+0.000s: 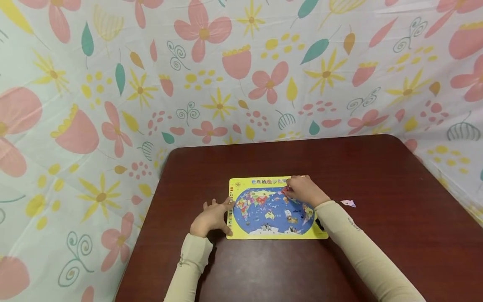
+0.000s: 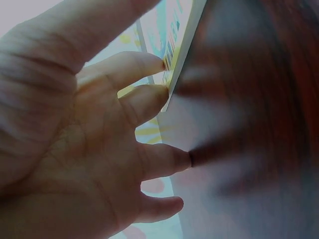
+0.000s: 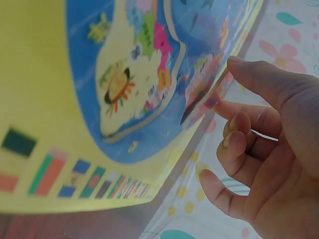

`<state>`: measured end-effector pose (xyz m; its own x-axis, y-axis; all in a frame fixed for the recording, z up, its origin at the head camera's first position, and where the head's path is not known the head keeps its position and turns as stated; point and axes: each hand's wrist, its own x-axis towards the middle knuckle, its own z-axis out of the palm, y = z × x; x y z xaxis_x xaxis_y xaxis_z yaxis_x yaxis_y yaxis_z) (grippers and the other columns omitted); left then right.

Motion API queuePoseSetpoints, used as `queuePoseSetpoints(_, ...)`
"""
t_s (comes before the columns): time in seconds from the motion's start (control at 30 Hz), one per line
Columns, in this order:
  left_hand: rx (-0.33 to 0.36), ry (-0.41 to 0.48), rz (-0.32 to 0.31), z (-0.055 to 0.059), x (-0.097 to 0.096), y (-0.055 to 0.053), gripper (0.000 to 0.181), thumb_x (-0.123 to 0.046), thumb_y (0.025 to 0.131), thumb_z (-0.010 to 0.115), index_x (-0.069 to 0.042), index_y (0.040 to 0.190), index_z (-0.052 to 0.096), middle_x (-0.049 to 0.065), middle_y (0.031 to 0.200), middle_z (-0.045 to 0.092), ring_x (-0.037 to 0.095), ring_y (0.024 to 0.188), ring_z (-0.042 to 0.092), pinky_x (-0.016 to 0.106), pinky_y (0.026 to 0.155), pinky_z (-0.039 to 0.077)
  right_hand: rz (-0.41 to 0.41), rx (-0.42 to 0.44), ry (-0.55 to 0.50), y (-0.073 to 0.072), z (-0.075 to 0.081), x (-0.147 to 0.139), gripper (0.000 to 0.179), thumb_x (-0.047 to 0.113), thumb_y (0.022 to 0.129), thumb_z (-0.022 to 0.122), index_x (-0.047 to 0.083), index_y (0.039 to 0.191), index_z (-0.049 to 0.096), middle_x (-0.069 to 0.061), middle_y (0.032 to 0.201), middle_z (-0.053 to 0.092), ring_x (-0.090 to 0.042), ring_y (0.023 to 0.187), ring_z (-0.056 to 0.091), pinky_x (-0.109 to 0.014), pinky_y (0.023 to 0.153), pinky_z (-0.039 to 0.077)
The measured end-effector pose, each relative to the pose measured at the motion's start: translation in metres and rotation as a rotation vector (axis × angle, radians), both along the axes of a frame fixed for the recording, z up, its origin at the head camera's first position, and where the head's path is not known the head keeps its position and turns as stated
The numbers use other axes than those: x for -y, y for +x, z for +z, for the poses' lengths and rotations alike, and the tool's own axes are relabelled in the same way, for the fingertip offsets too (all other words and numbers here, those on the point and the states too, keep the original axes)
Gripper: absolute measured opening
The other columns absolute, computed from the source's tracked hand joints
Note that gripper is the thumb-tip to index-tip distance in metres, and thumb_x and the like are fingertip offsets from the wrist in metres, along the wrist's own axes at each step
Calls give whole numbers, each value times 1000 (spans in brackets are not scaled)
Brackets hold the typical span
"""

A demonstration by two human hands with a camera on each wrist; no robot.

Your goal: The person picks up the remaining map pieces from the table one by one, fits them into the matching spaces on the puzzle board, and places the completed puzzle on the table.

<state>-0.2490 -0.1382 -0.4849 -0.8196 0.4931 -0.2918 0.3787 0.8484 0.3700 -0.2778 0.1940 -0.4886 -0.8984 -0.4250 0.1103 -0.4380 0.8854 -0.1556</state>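
A yellow-bordered world map puzzle board (image 1: pixel 279 235) with a blue oval lies on the table. My left hand (image 1: pixel 213 217) touches its left edge with spread fingers; in the left wrist view, fingertips (image 2: pixel 158 94) meet the board's side. Over the upper right of the map, my right hand (image 1: pixel 305 191) pinches a puzzle piece (image 3: pixel 202 99) between thumb and forefinger, seen tilted in the right wrist view. The other fingers of that hand are curled. A raised cream-coloured map piece (image 3: pixel 112 79) sits in the blue oval. In the head view, the right hand partly covers the held piece.
A loose pinkish piece (image 1: pixel 348 203) lies on the table right of the board. The dark brown table (image 1: pixel 264 268) has a floral cloth (image 1: pixel 226 84) hanging behind it and at its sides. Small flags (image 3: pixel 94 181) are printed along the board's border.
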Motion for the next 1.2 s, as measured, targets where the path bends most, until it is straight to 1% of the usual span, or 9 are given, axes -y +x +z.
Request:
queuePoseSetpoints(0.17, 1, -9, -6, -4, -1, 3, 98, -37, 61, 85, -23, 144, 36, -1, 153, 18, 53, 132, 10, 67, 102, 4, -2, 51, -3, 2, -7, 0, 23, 22, 84, 69, 15, 68, 54, 2, 61, 43, -12, 54, 40, -25, 48, 33)
queuePoseSetpoints(0.33, -3, -11, -18, -4, -2, 6, 99, -39, 60, 85, -23, 144, 35, 0, 153, 18, 53, 132, 10, 66, 102, 5, -22, 89, -17, 5, -8, 1, 20, 21, 85, 68, 13, 71, 56, 2, 60, 44, -12, 51, 41, -25, 47, 33)
queuePoseSetpoints(0.7, -4, -2, -10, -5, -3, -1, 100, -37, 60, 85, -24, 144, 33, -2, 153, 18, 52, 132, 9, 67, 102, 3, -48, 154, -78, 3, -3, -1, 15, 18, 85, 67, 11, 73, 62, 3, 57, 47, -11, 49, 42, -25, 47, 34)
queuePoseSetpoints(0.83, 8, 6, -9, -5, -3, 0, 99, -37, 60, 86, -23, 144, 35, -2, 152, 18, 52, 132, 9, 67, 101, 2, -13, 162, -72, 4, -1, -2, 16, 12, 87, 64, 11, 71, 61, 2, 57, 47, -10, 50, 40, -25, 48, 33)
queuePoseSetpoints(0.9, 15, 10, -4, -6, -3, 0, 99, -36, 60, 86, -22, 144, 35, -1, 152, 19, 52, 133, 8, 67, 101, 2, 6, 151, -78, 4, 0, -3, 11, 7, 87, 62, 8, 76, 64, 0, 62, 51, -11, 51, 42, -26, 49, 35)
queuePoseSetpoints(0.97, 12, 6, -1, -7, -3, -1, 99, -36, 59, 86, -22, 143, 36, -1, 152, 20, 51, 133, 10, 67, 102, 2, 13, 123, -81, 4, 3, -5, 7, 4, 86, 61, 3, 86, 68, -5, 73, 60, -13, 58, 50, -28, 52, 41)
queuePoseSetpoints(1.03, 7, 0, 3, -7, -2, -2, 100, -37, 58, 87, -22, 143, 36, 0, 152, 21, 51, 132, 11, 67, 102, 3, -4, 104, -86, 5, 5, -7, 16, 3, 85, 62, 0, 99, 69, -10, 87, 65, -17, 69, 57, -32, 60, 49)
queuePoseSetpoints(1.1, -3, -3, 9, -7, -1, -4, 100, -38, 58, 87, -22, 143, 37, 0, 151, 22, 51, 132, 12, 67, 101, 3, -27, 84, -85, 5, 8, -11, 25, 4, 83, 64, -1, 108, 67, -15, 98, 65, -22, 79, 61, -39, 70, 52)
queuePoseSetpoints(1.2, -10, -1, 14, -5, 1, -6, 101, -37, 57, 88, -22, 143, 37, 1, 151, 23, 52, 132, 14, 67, 101, 3, -71, 87, -66, 5, 9, -18, 29, 7, 84, 66, 1, 112, 65, -15, 102, 64, -25, 87, 61, -42, 76, 51)
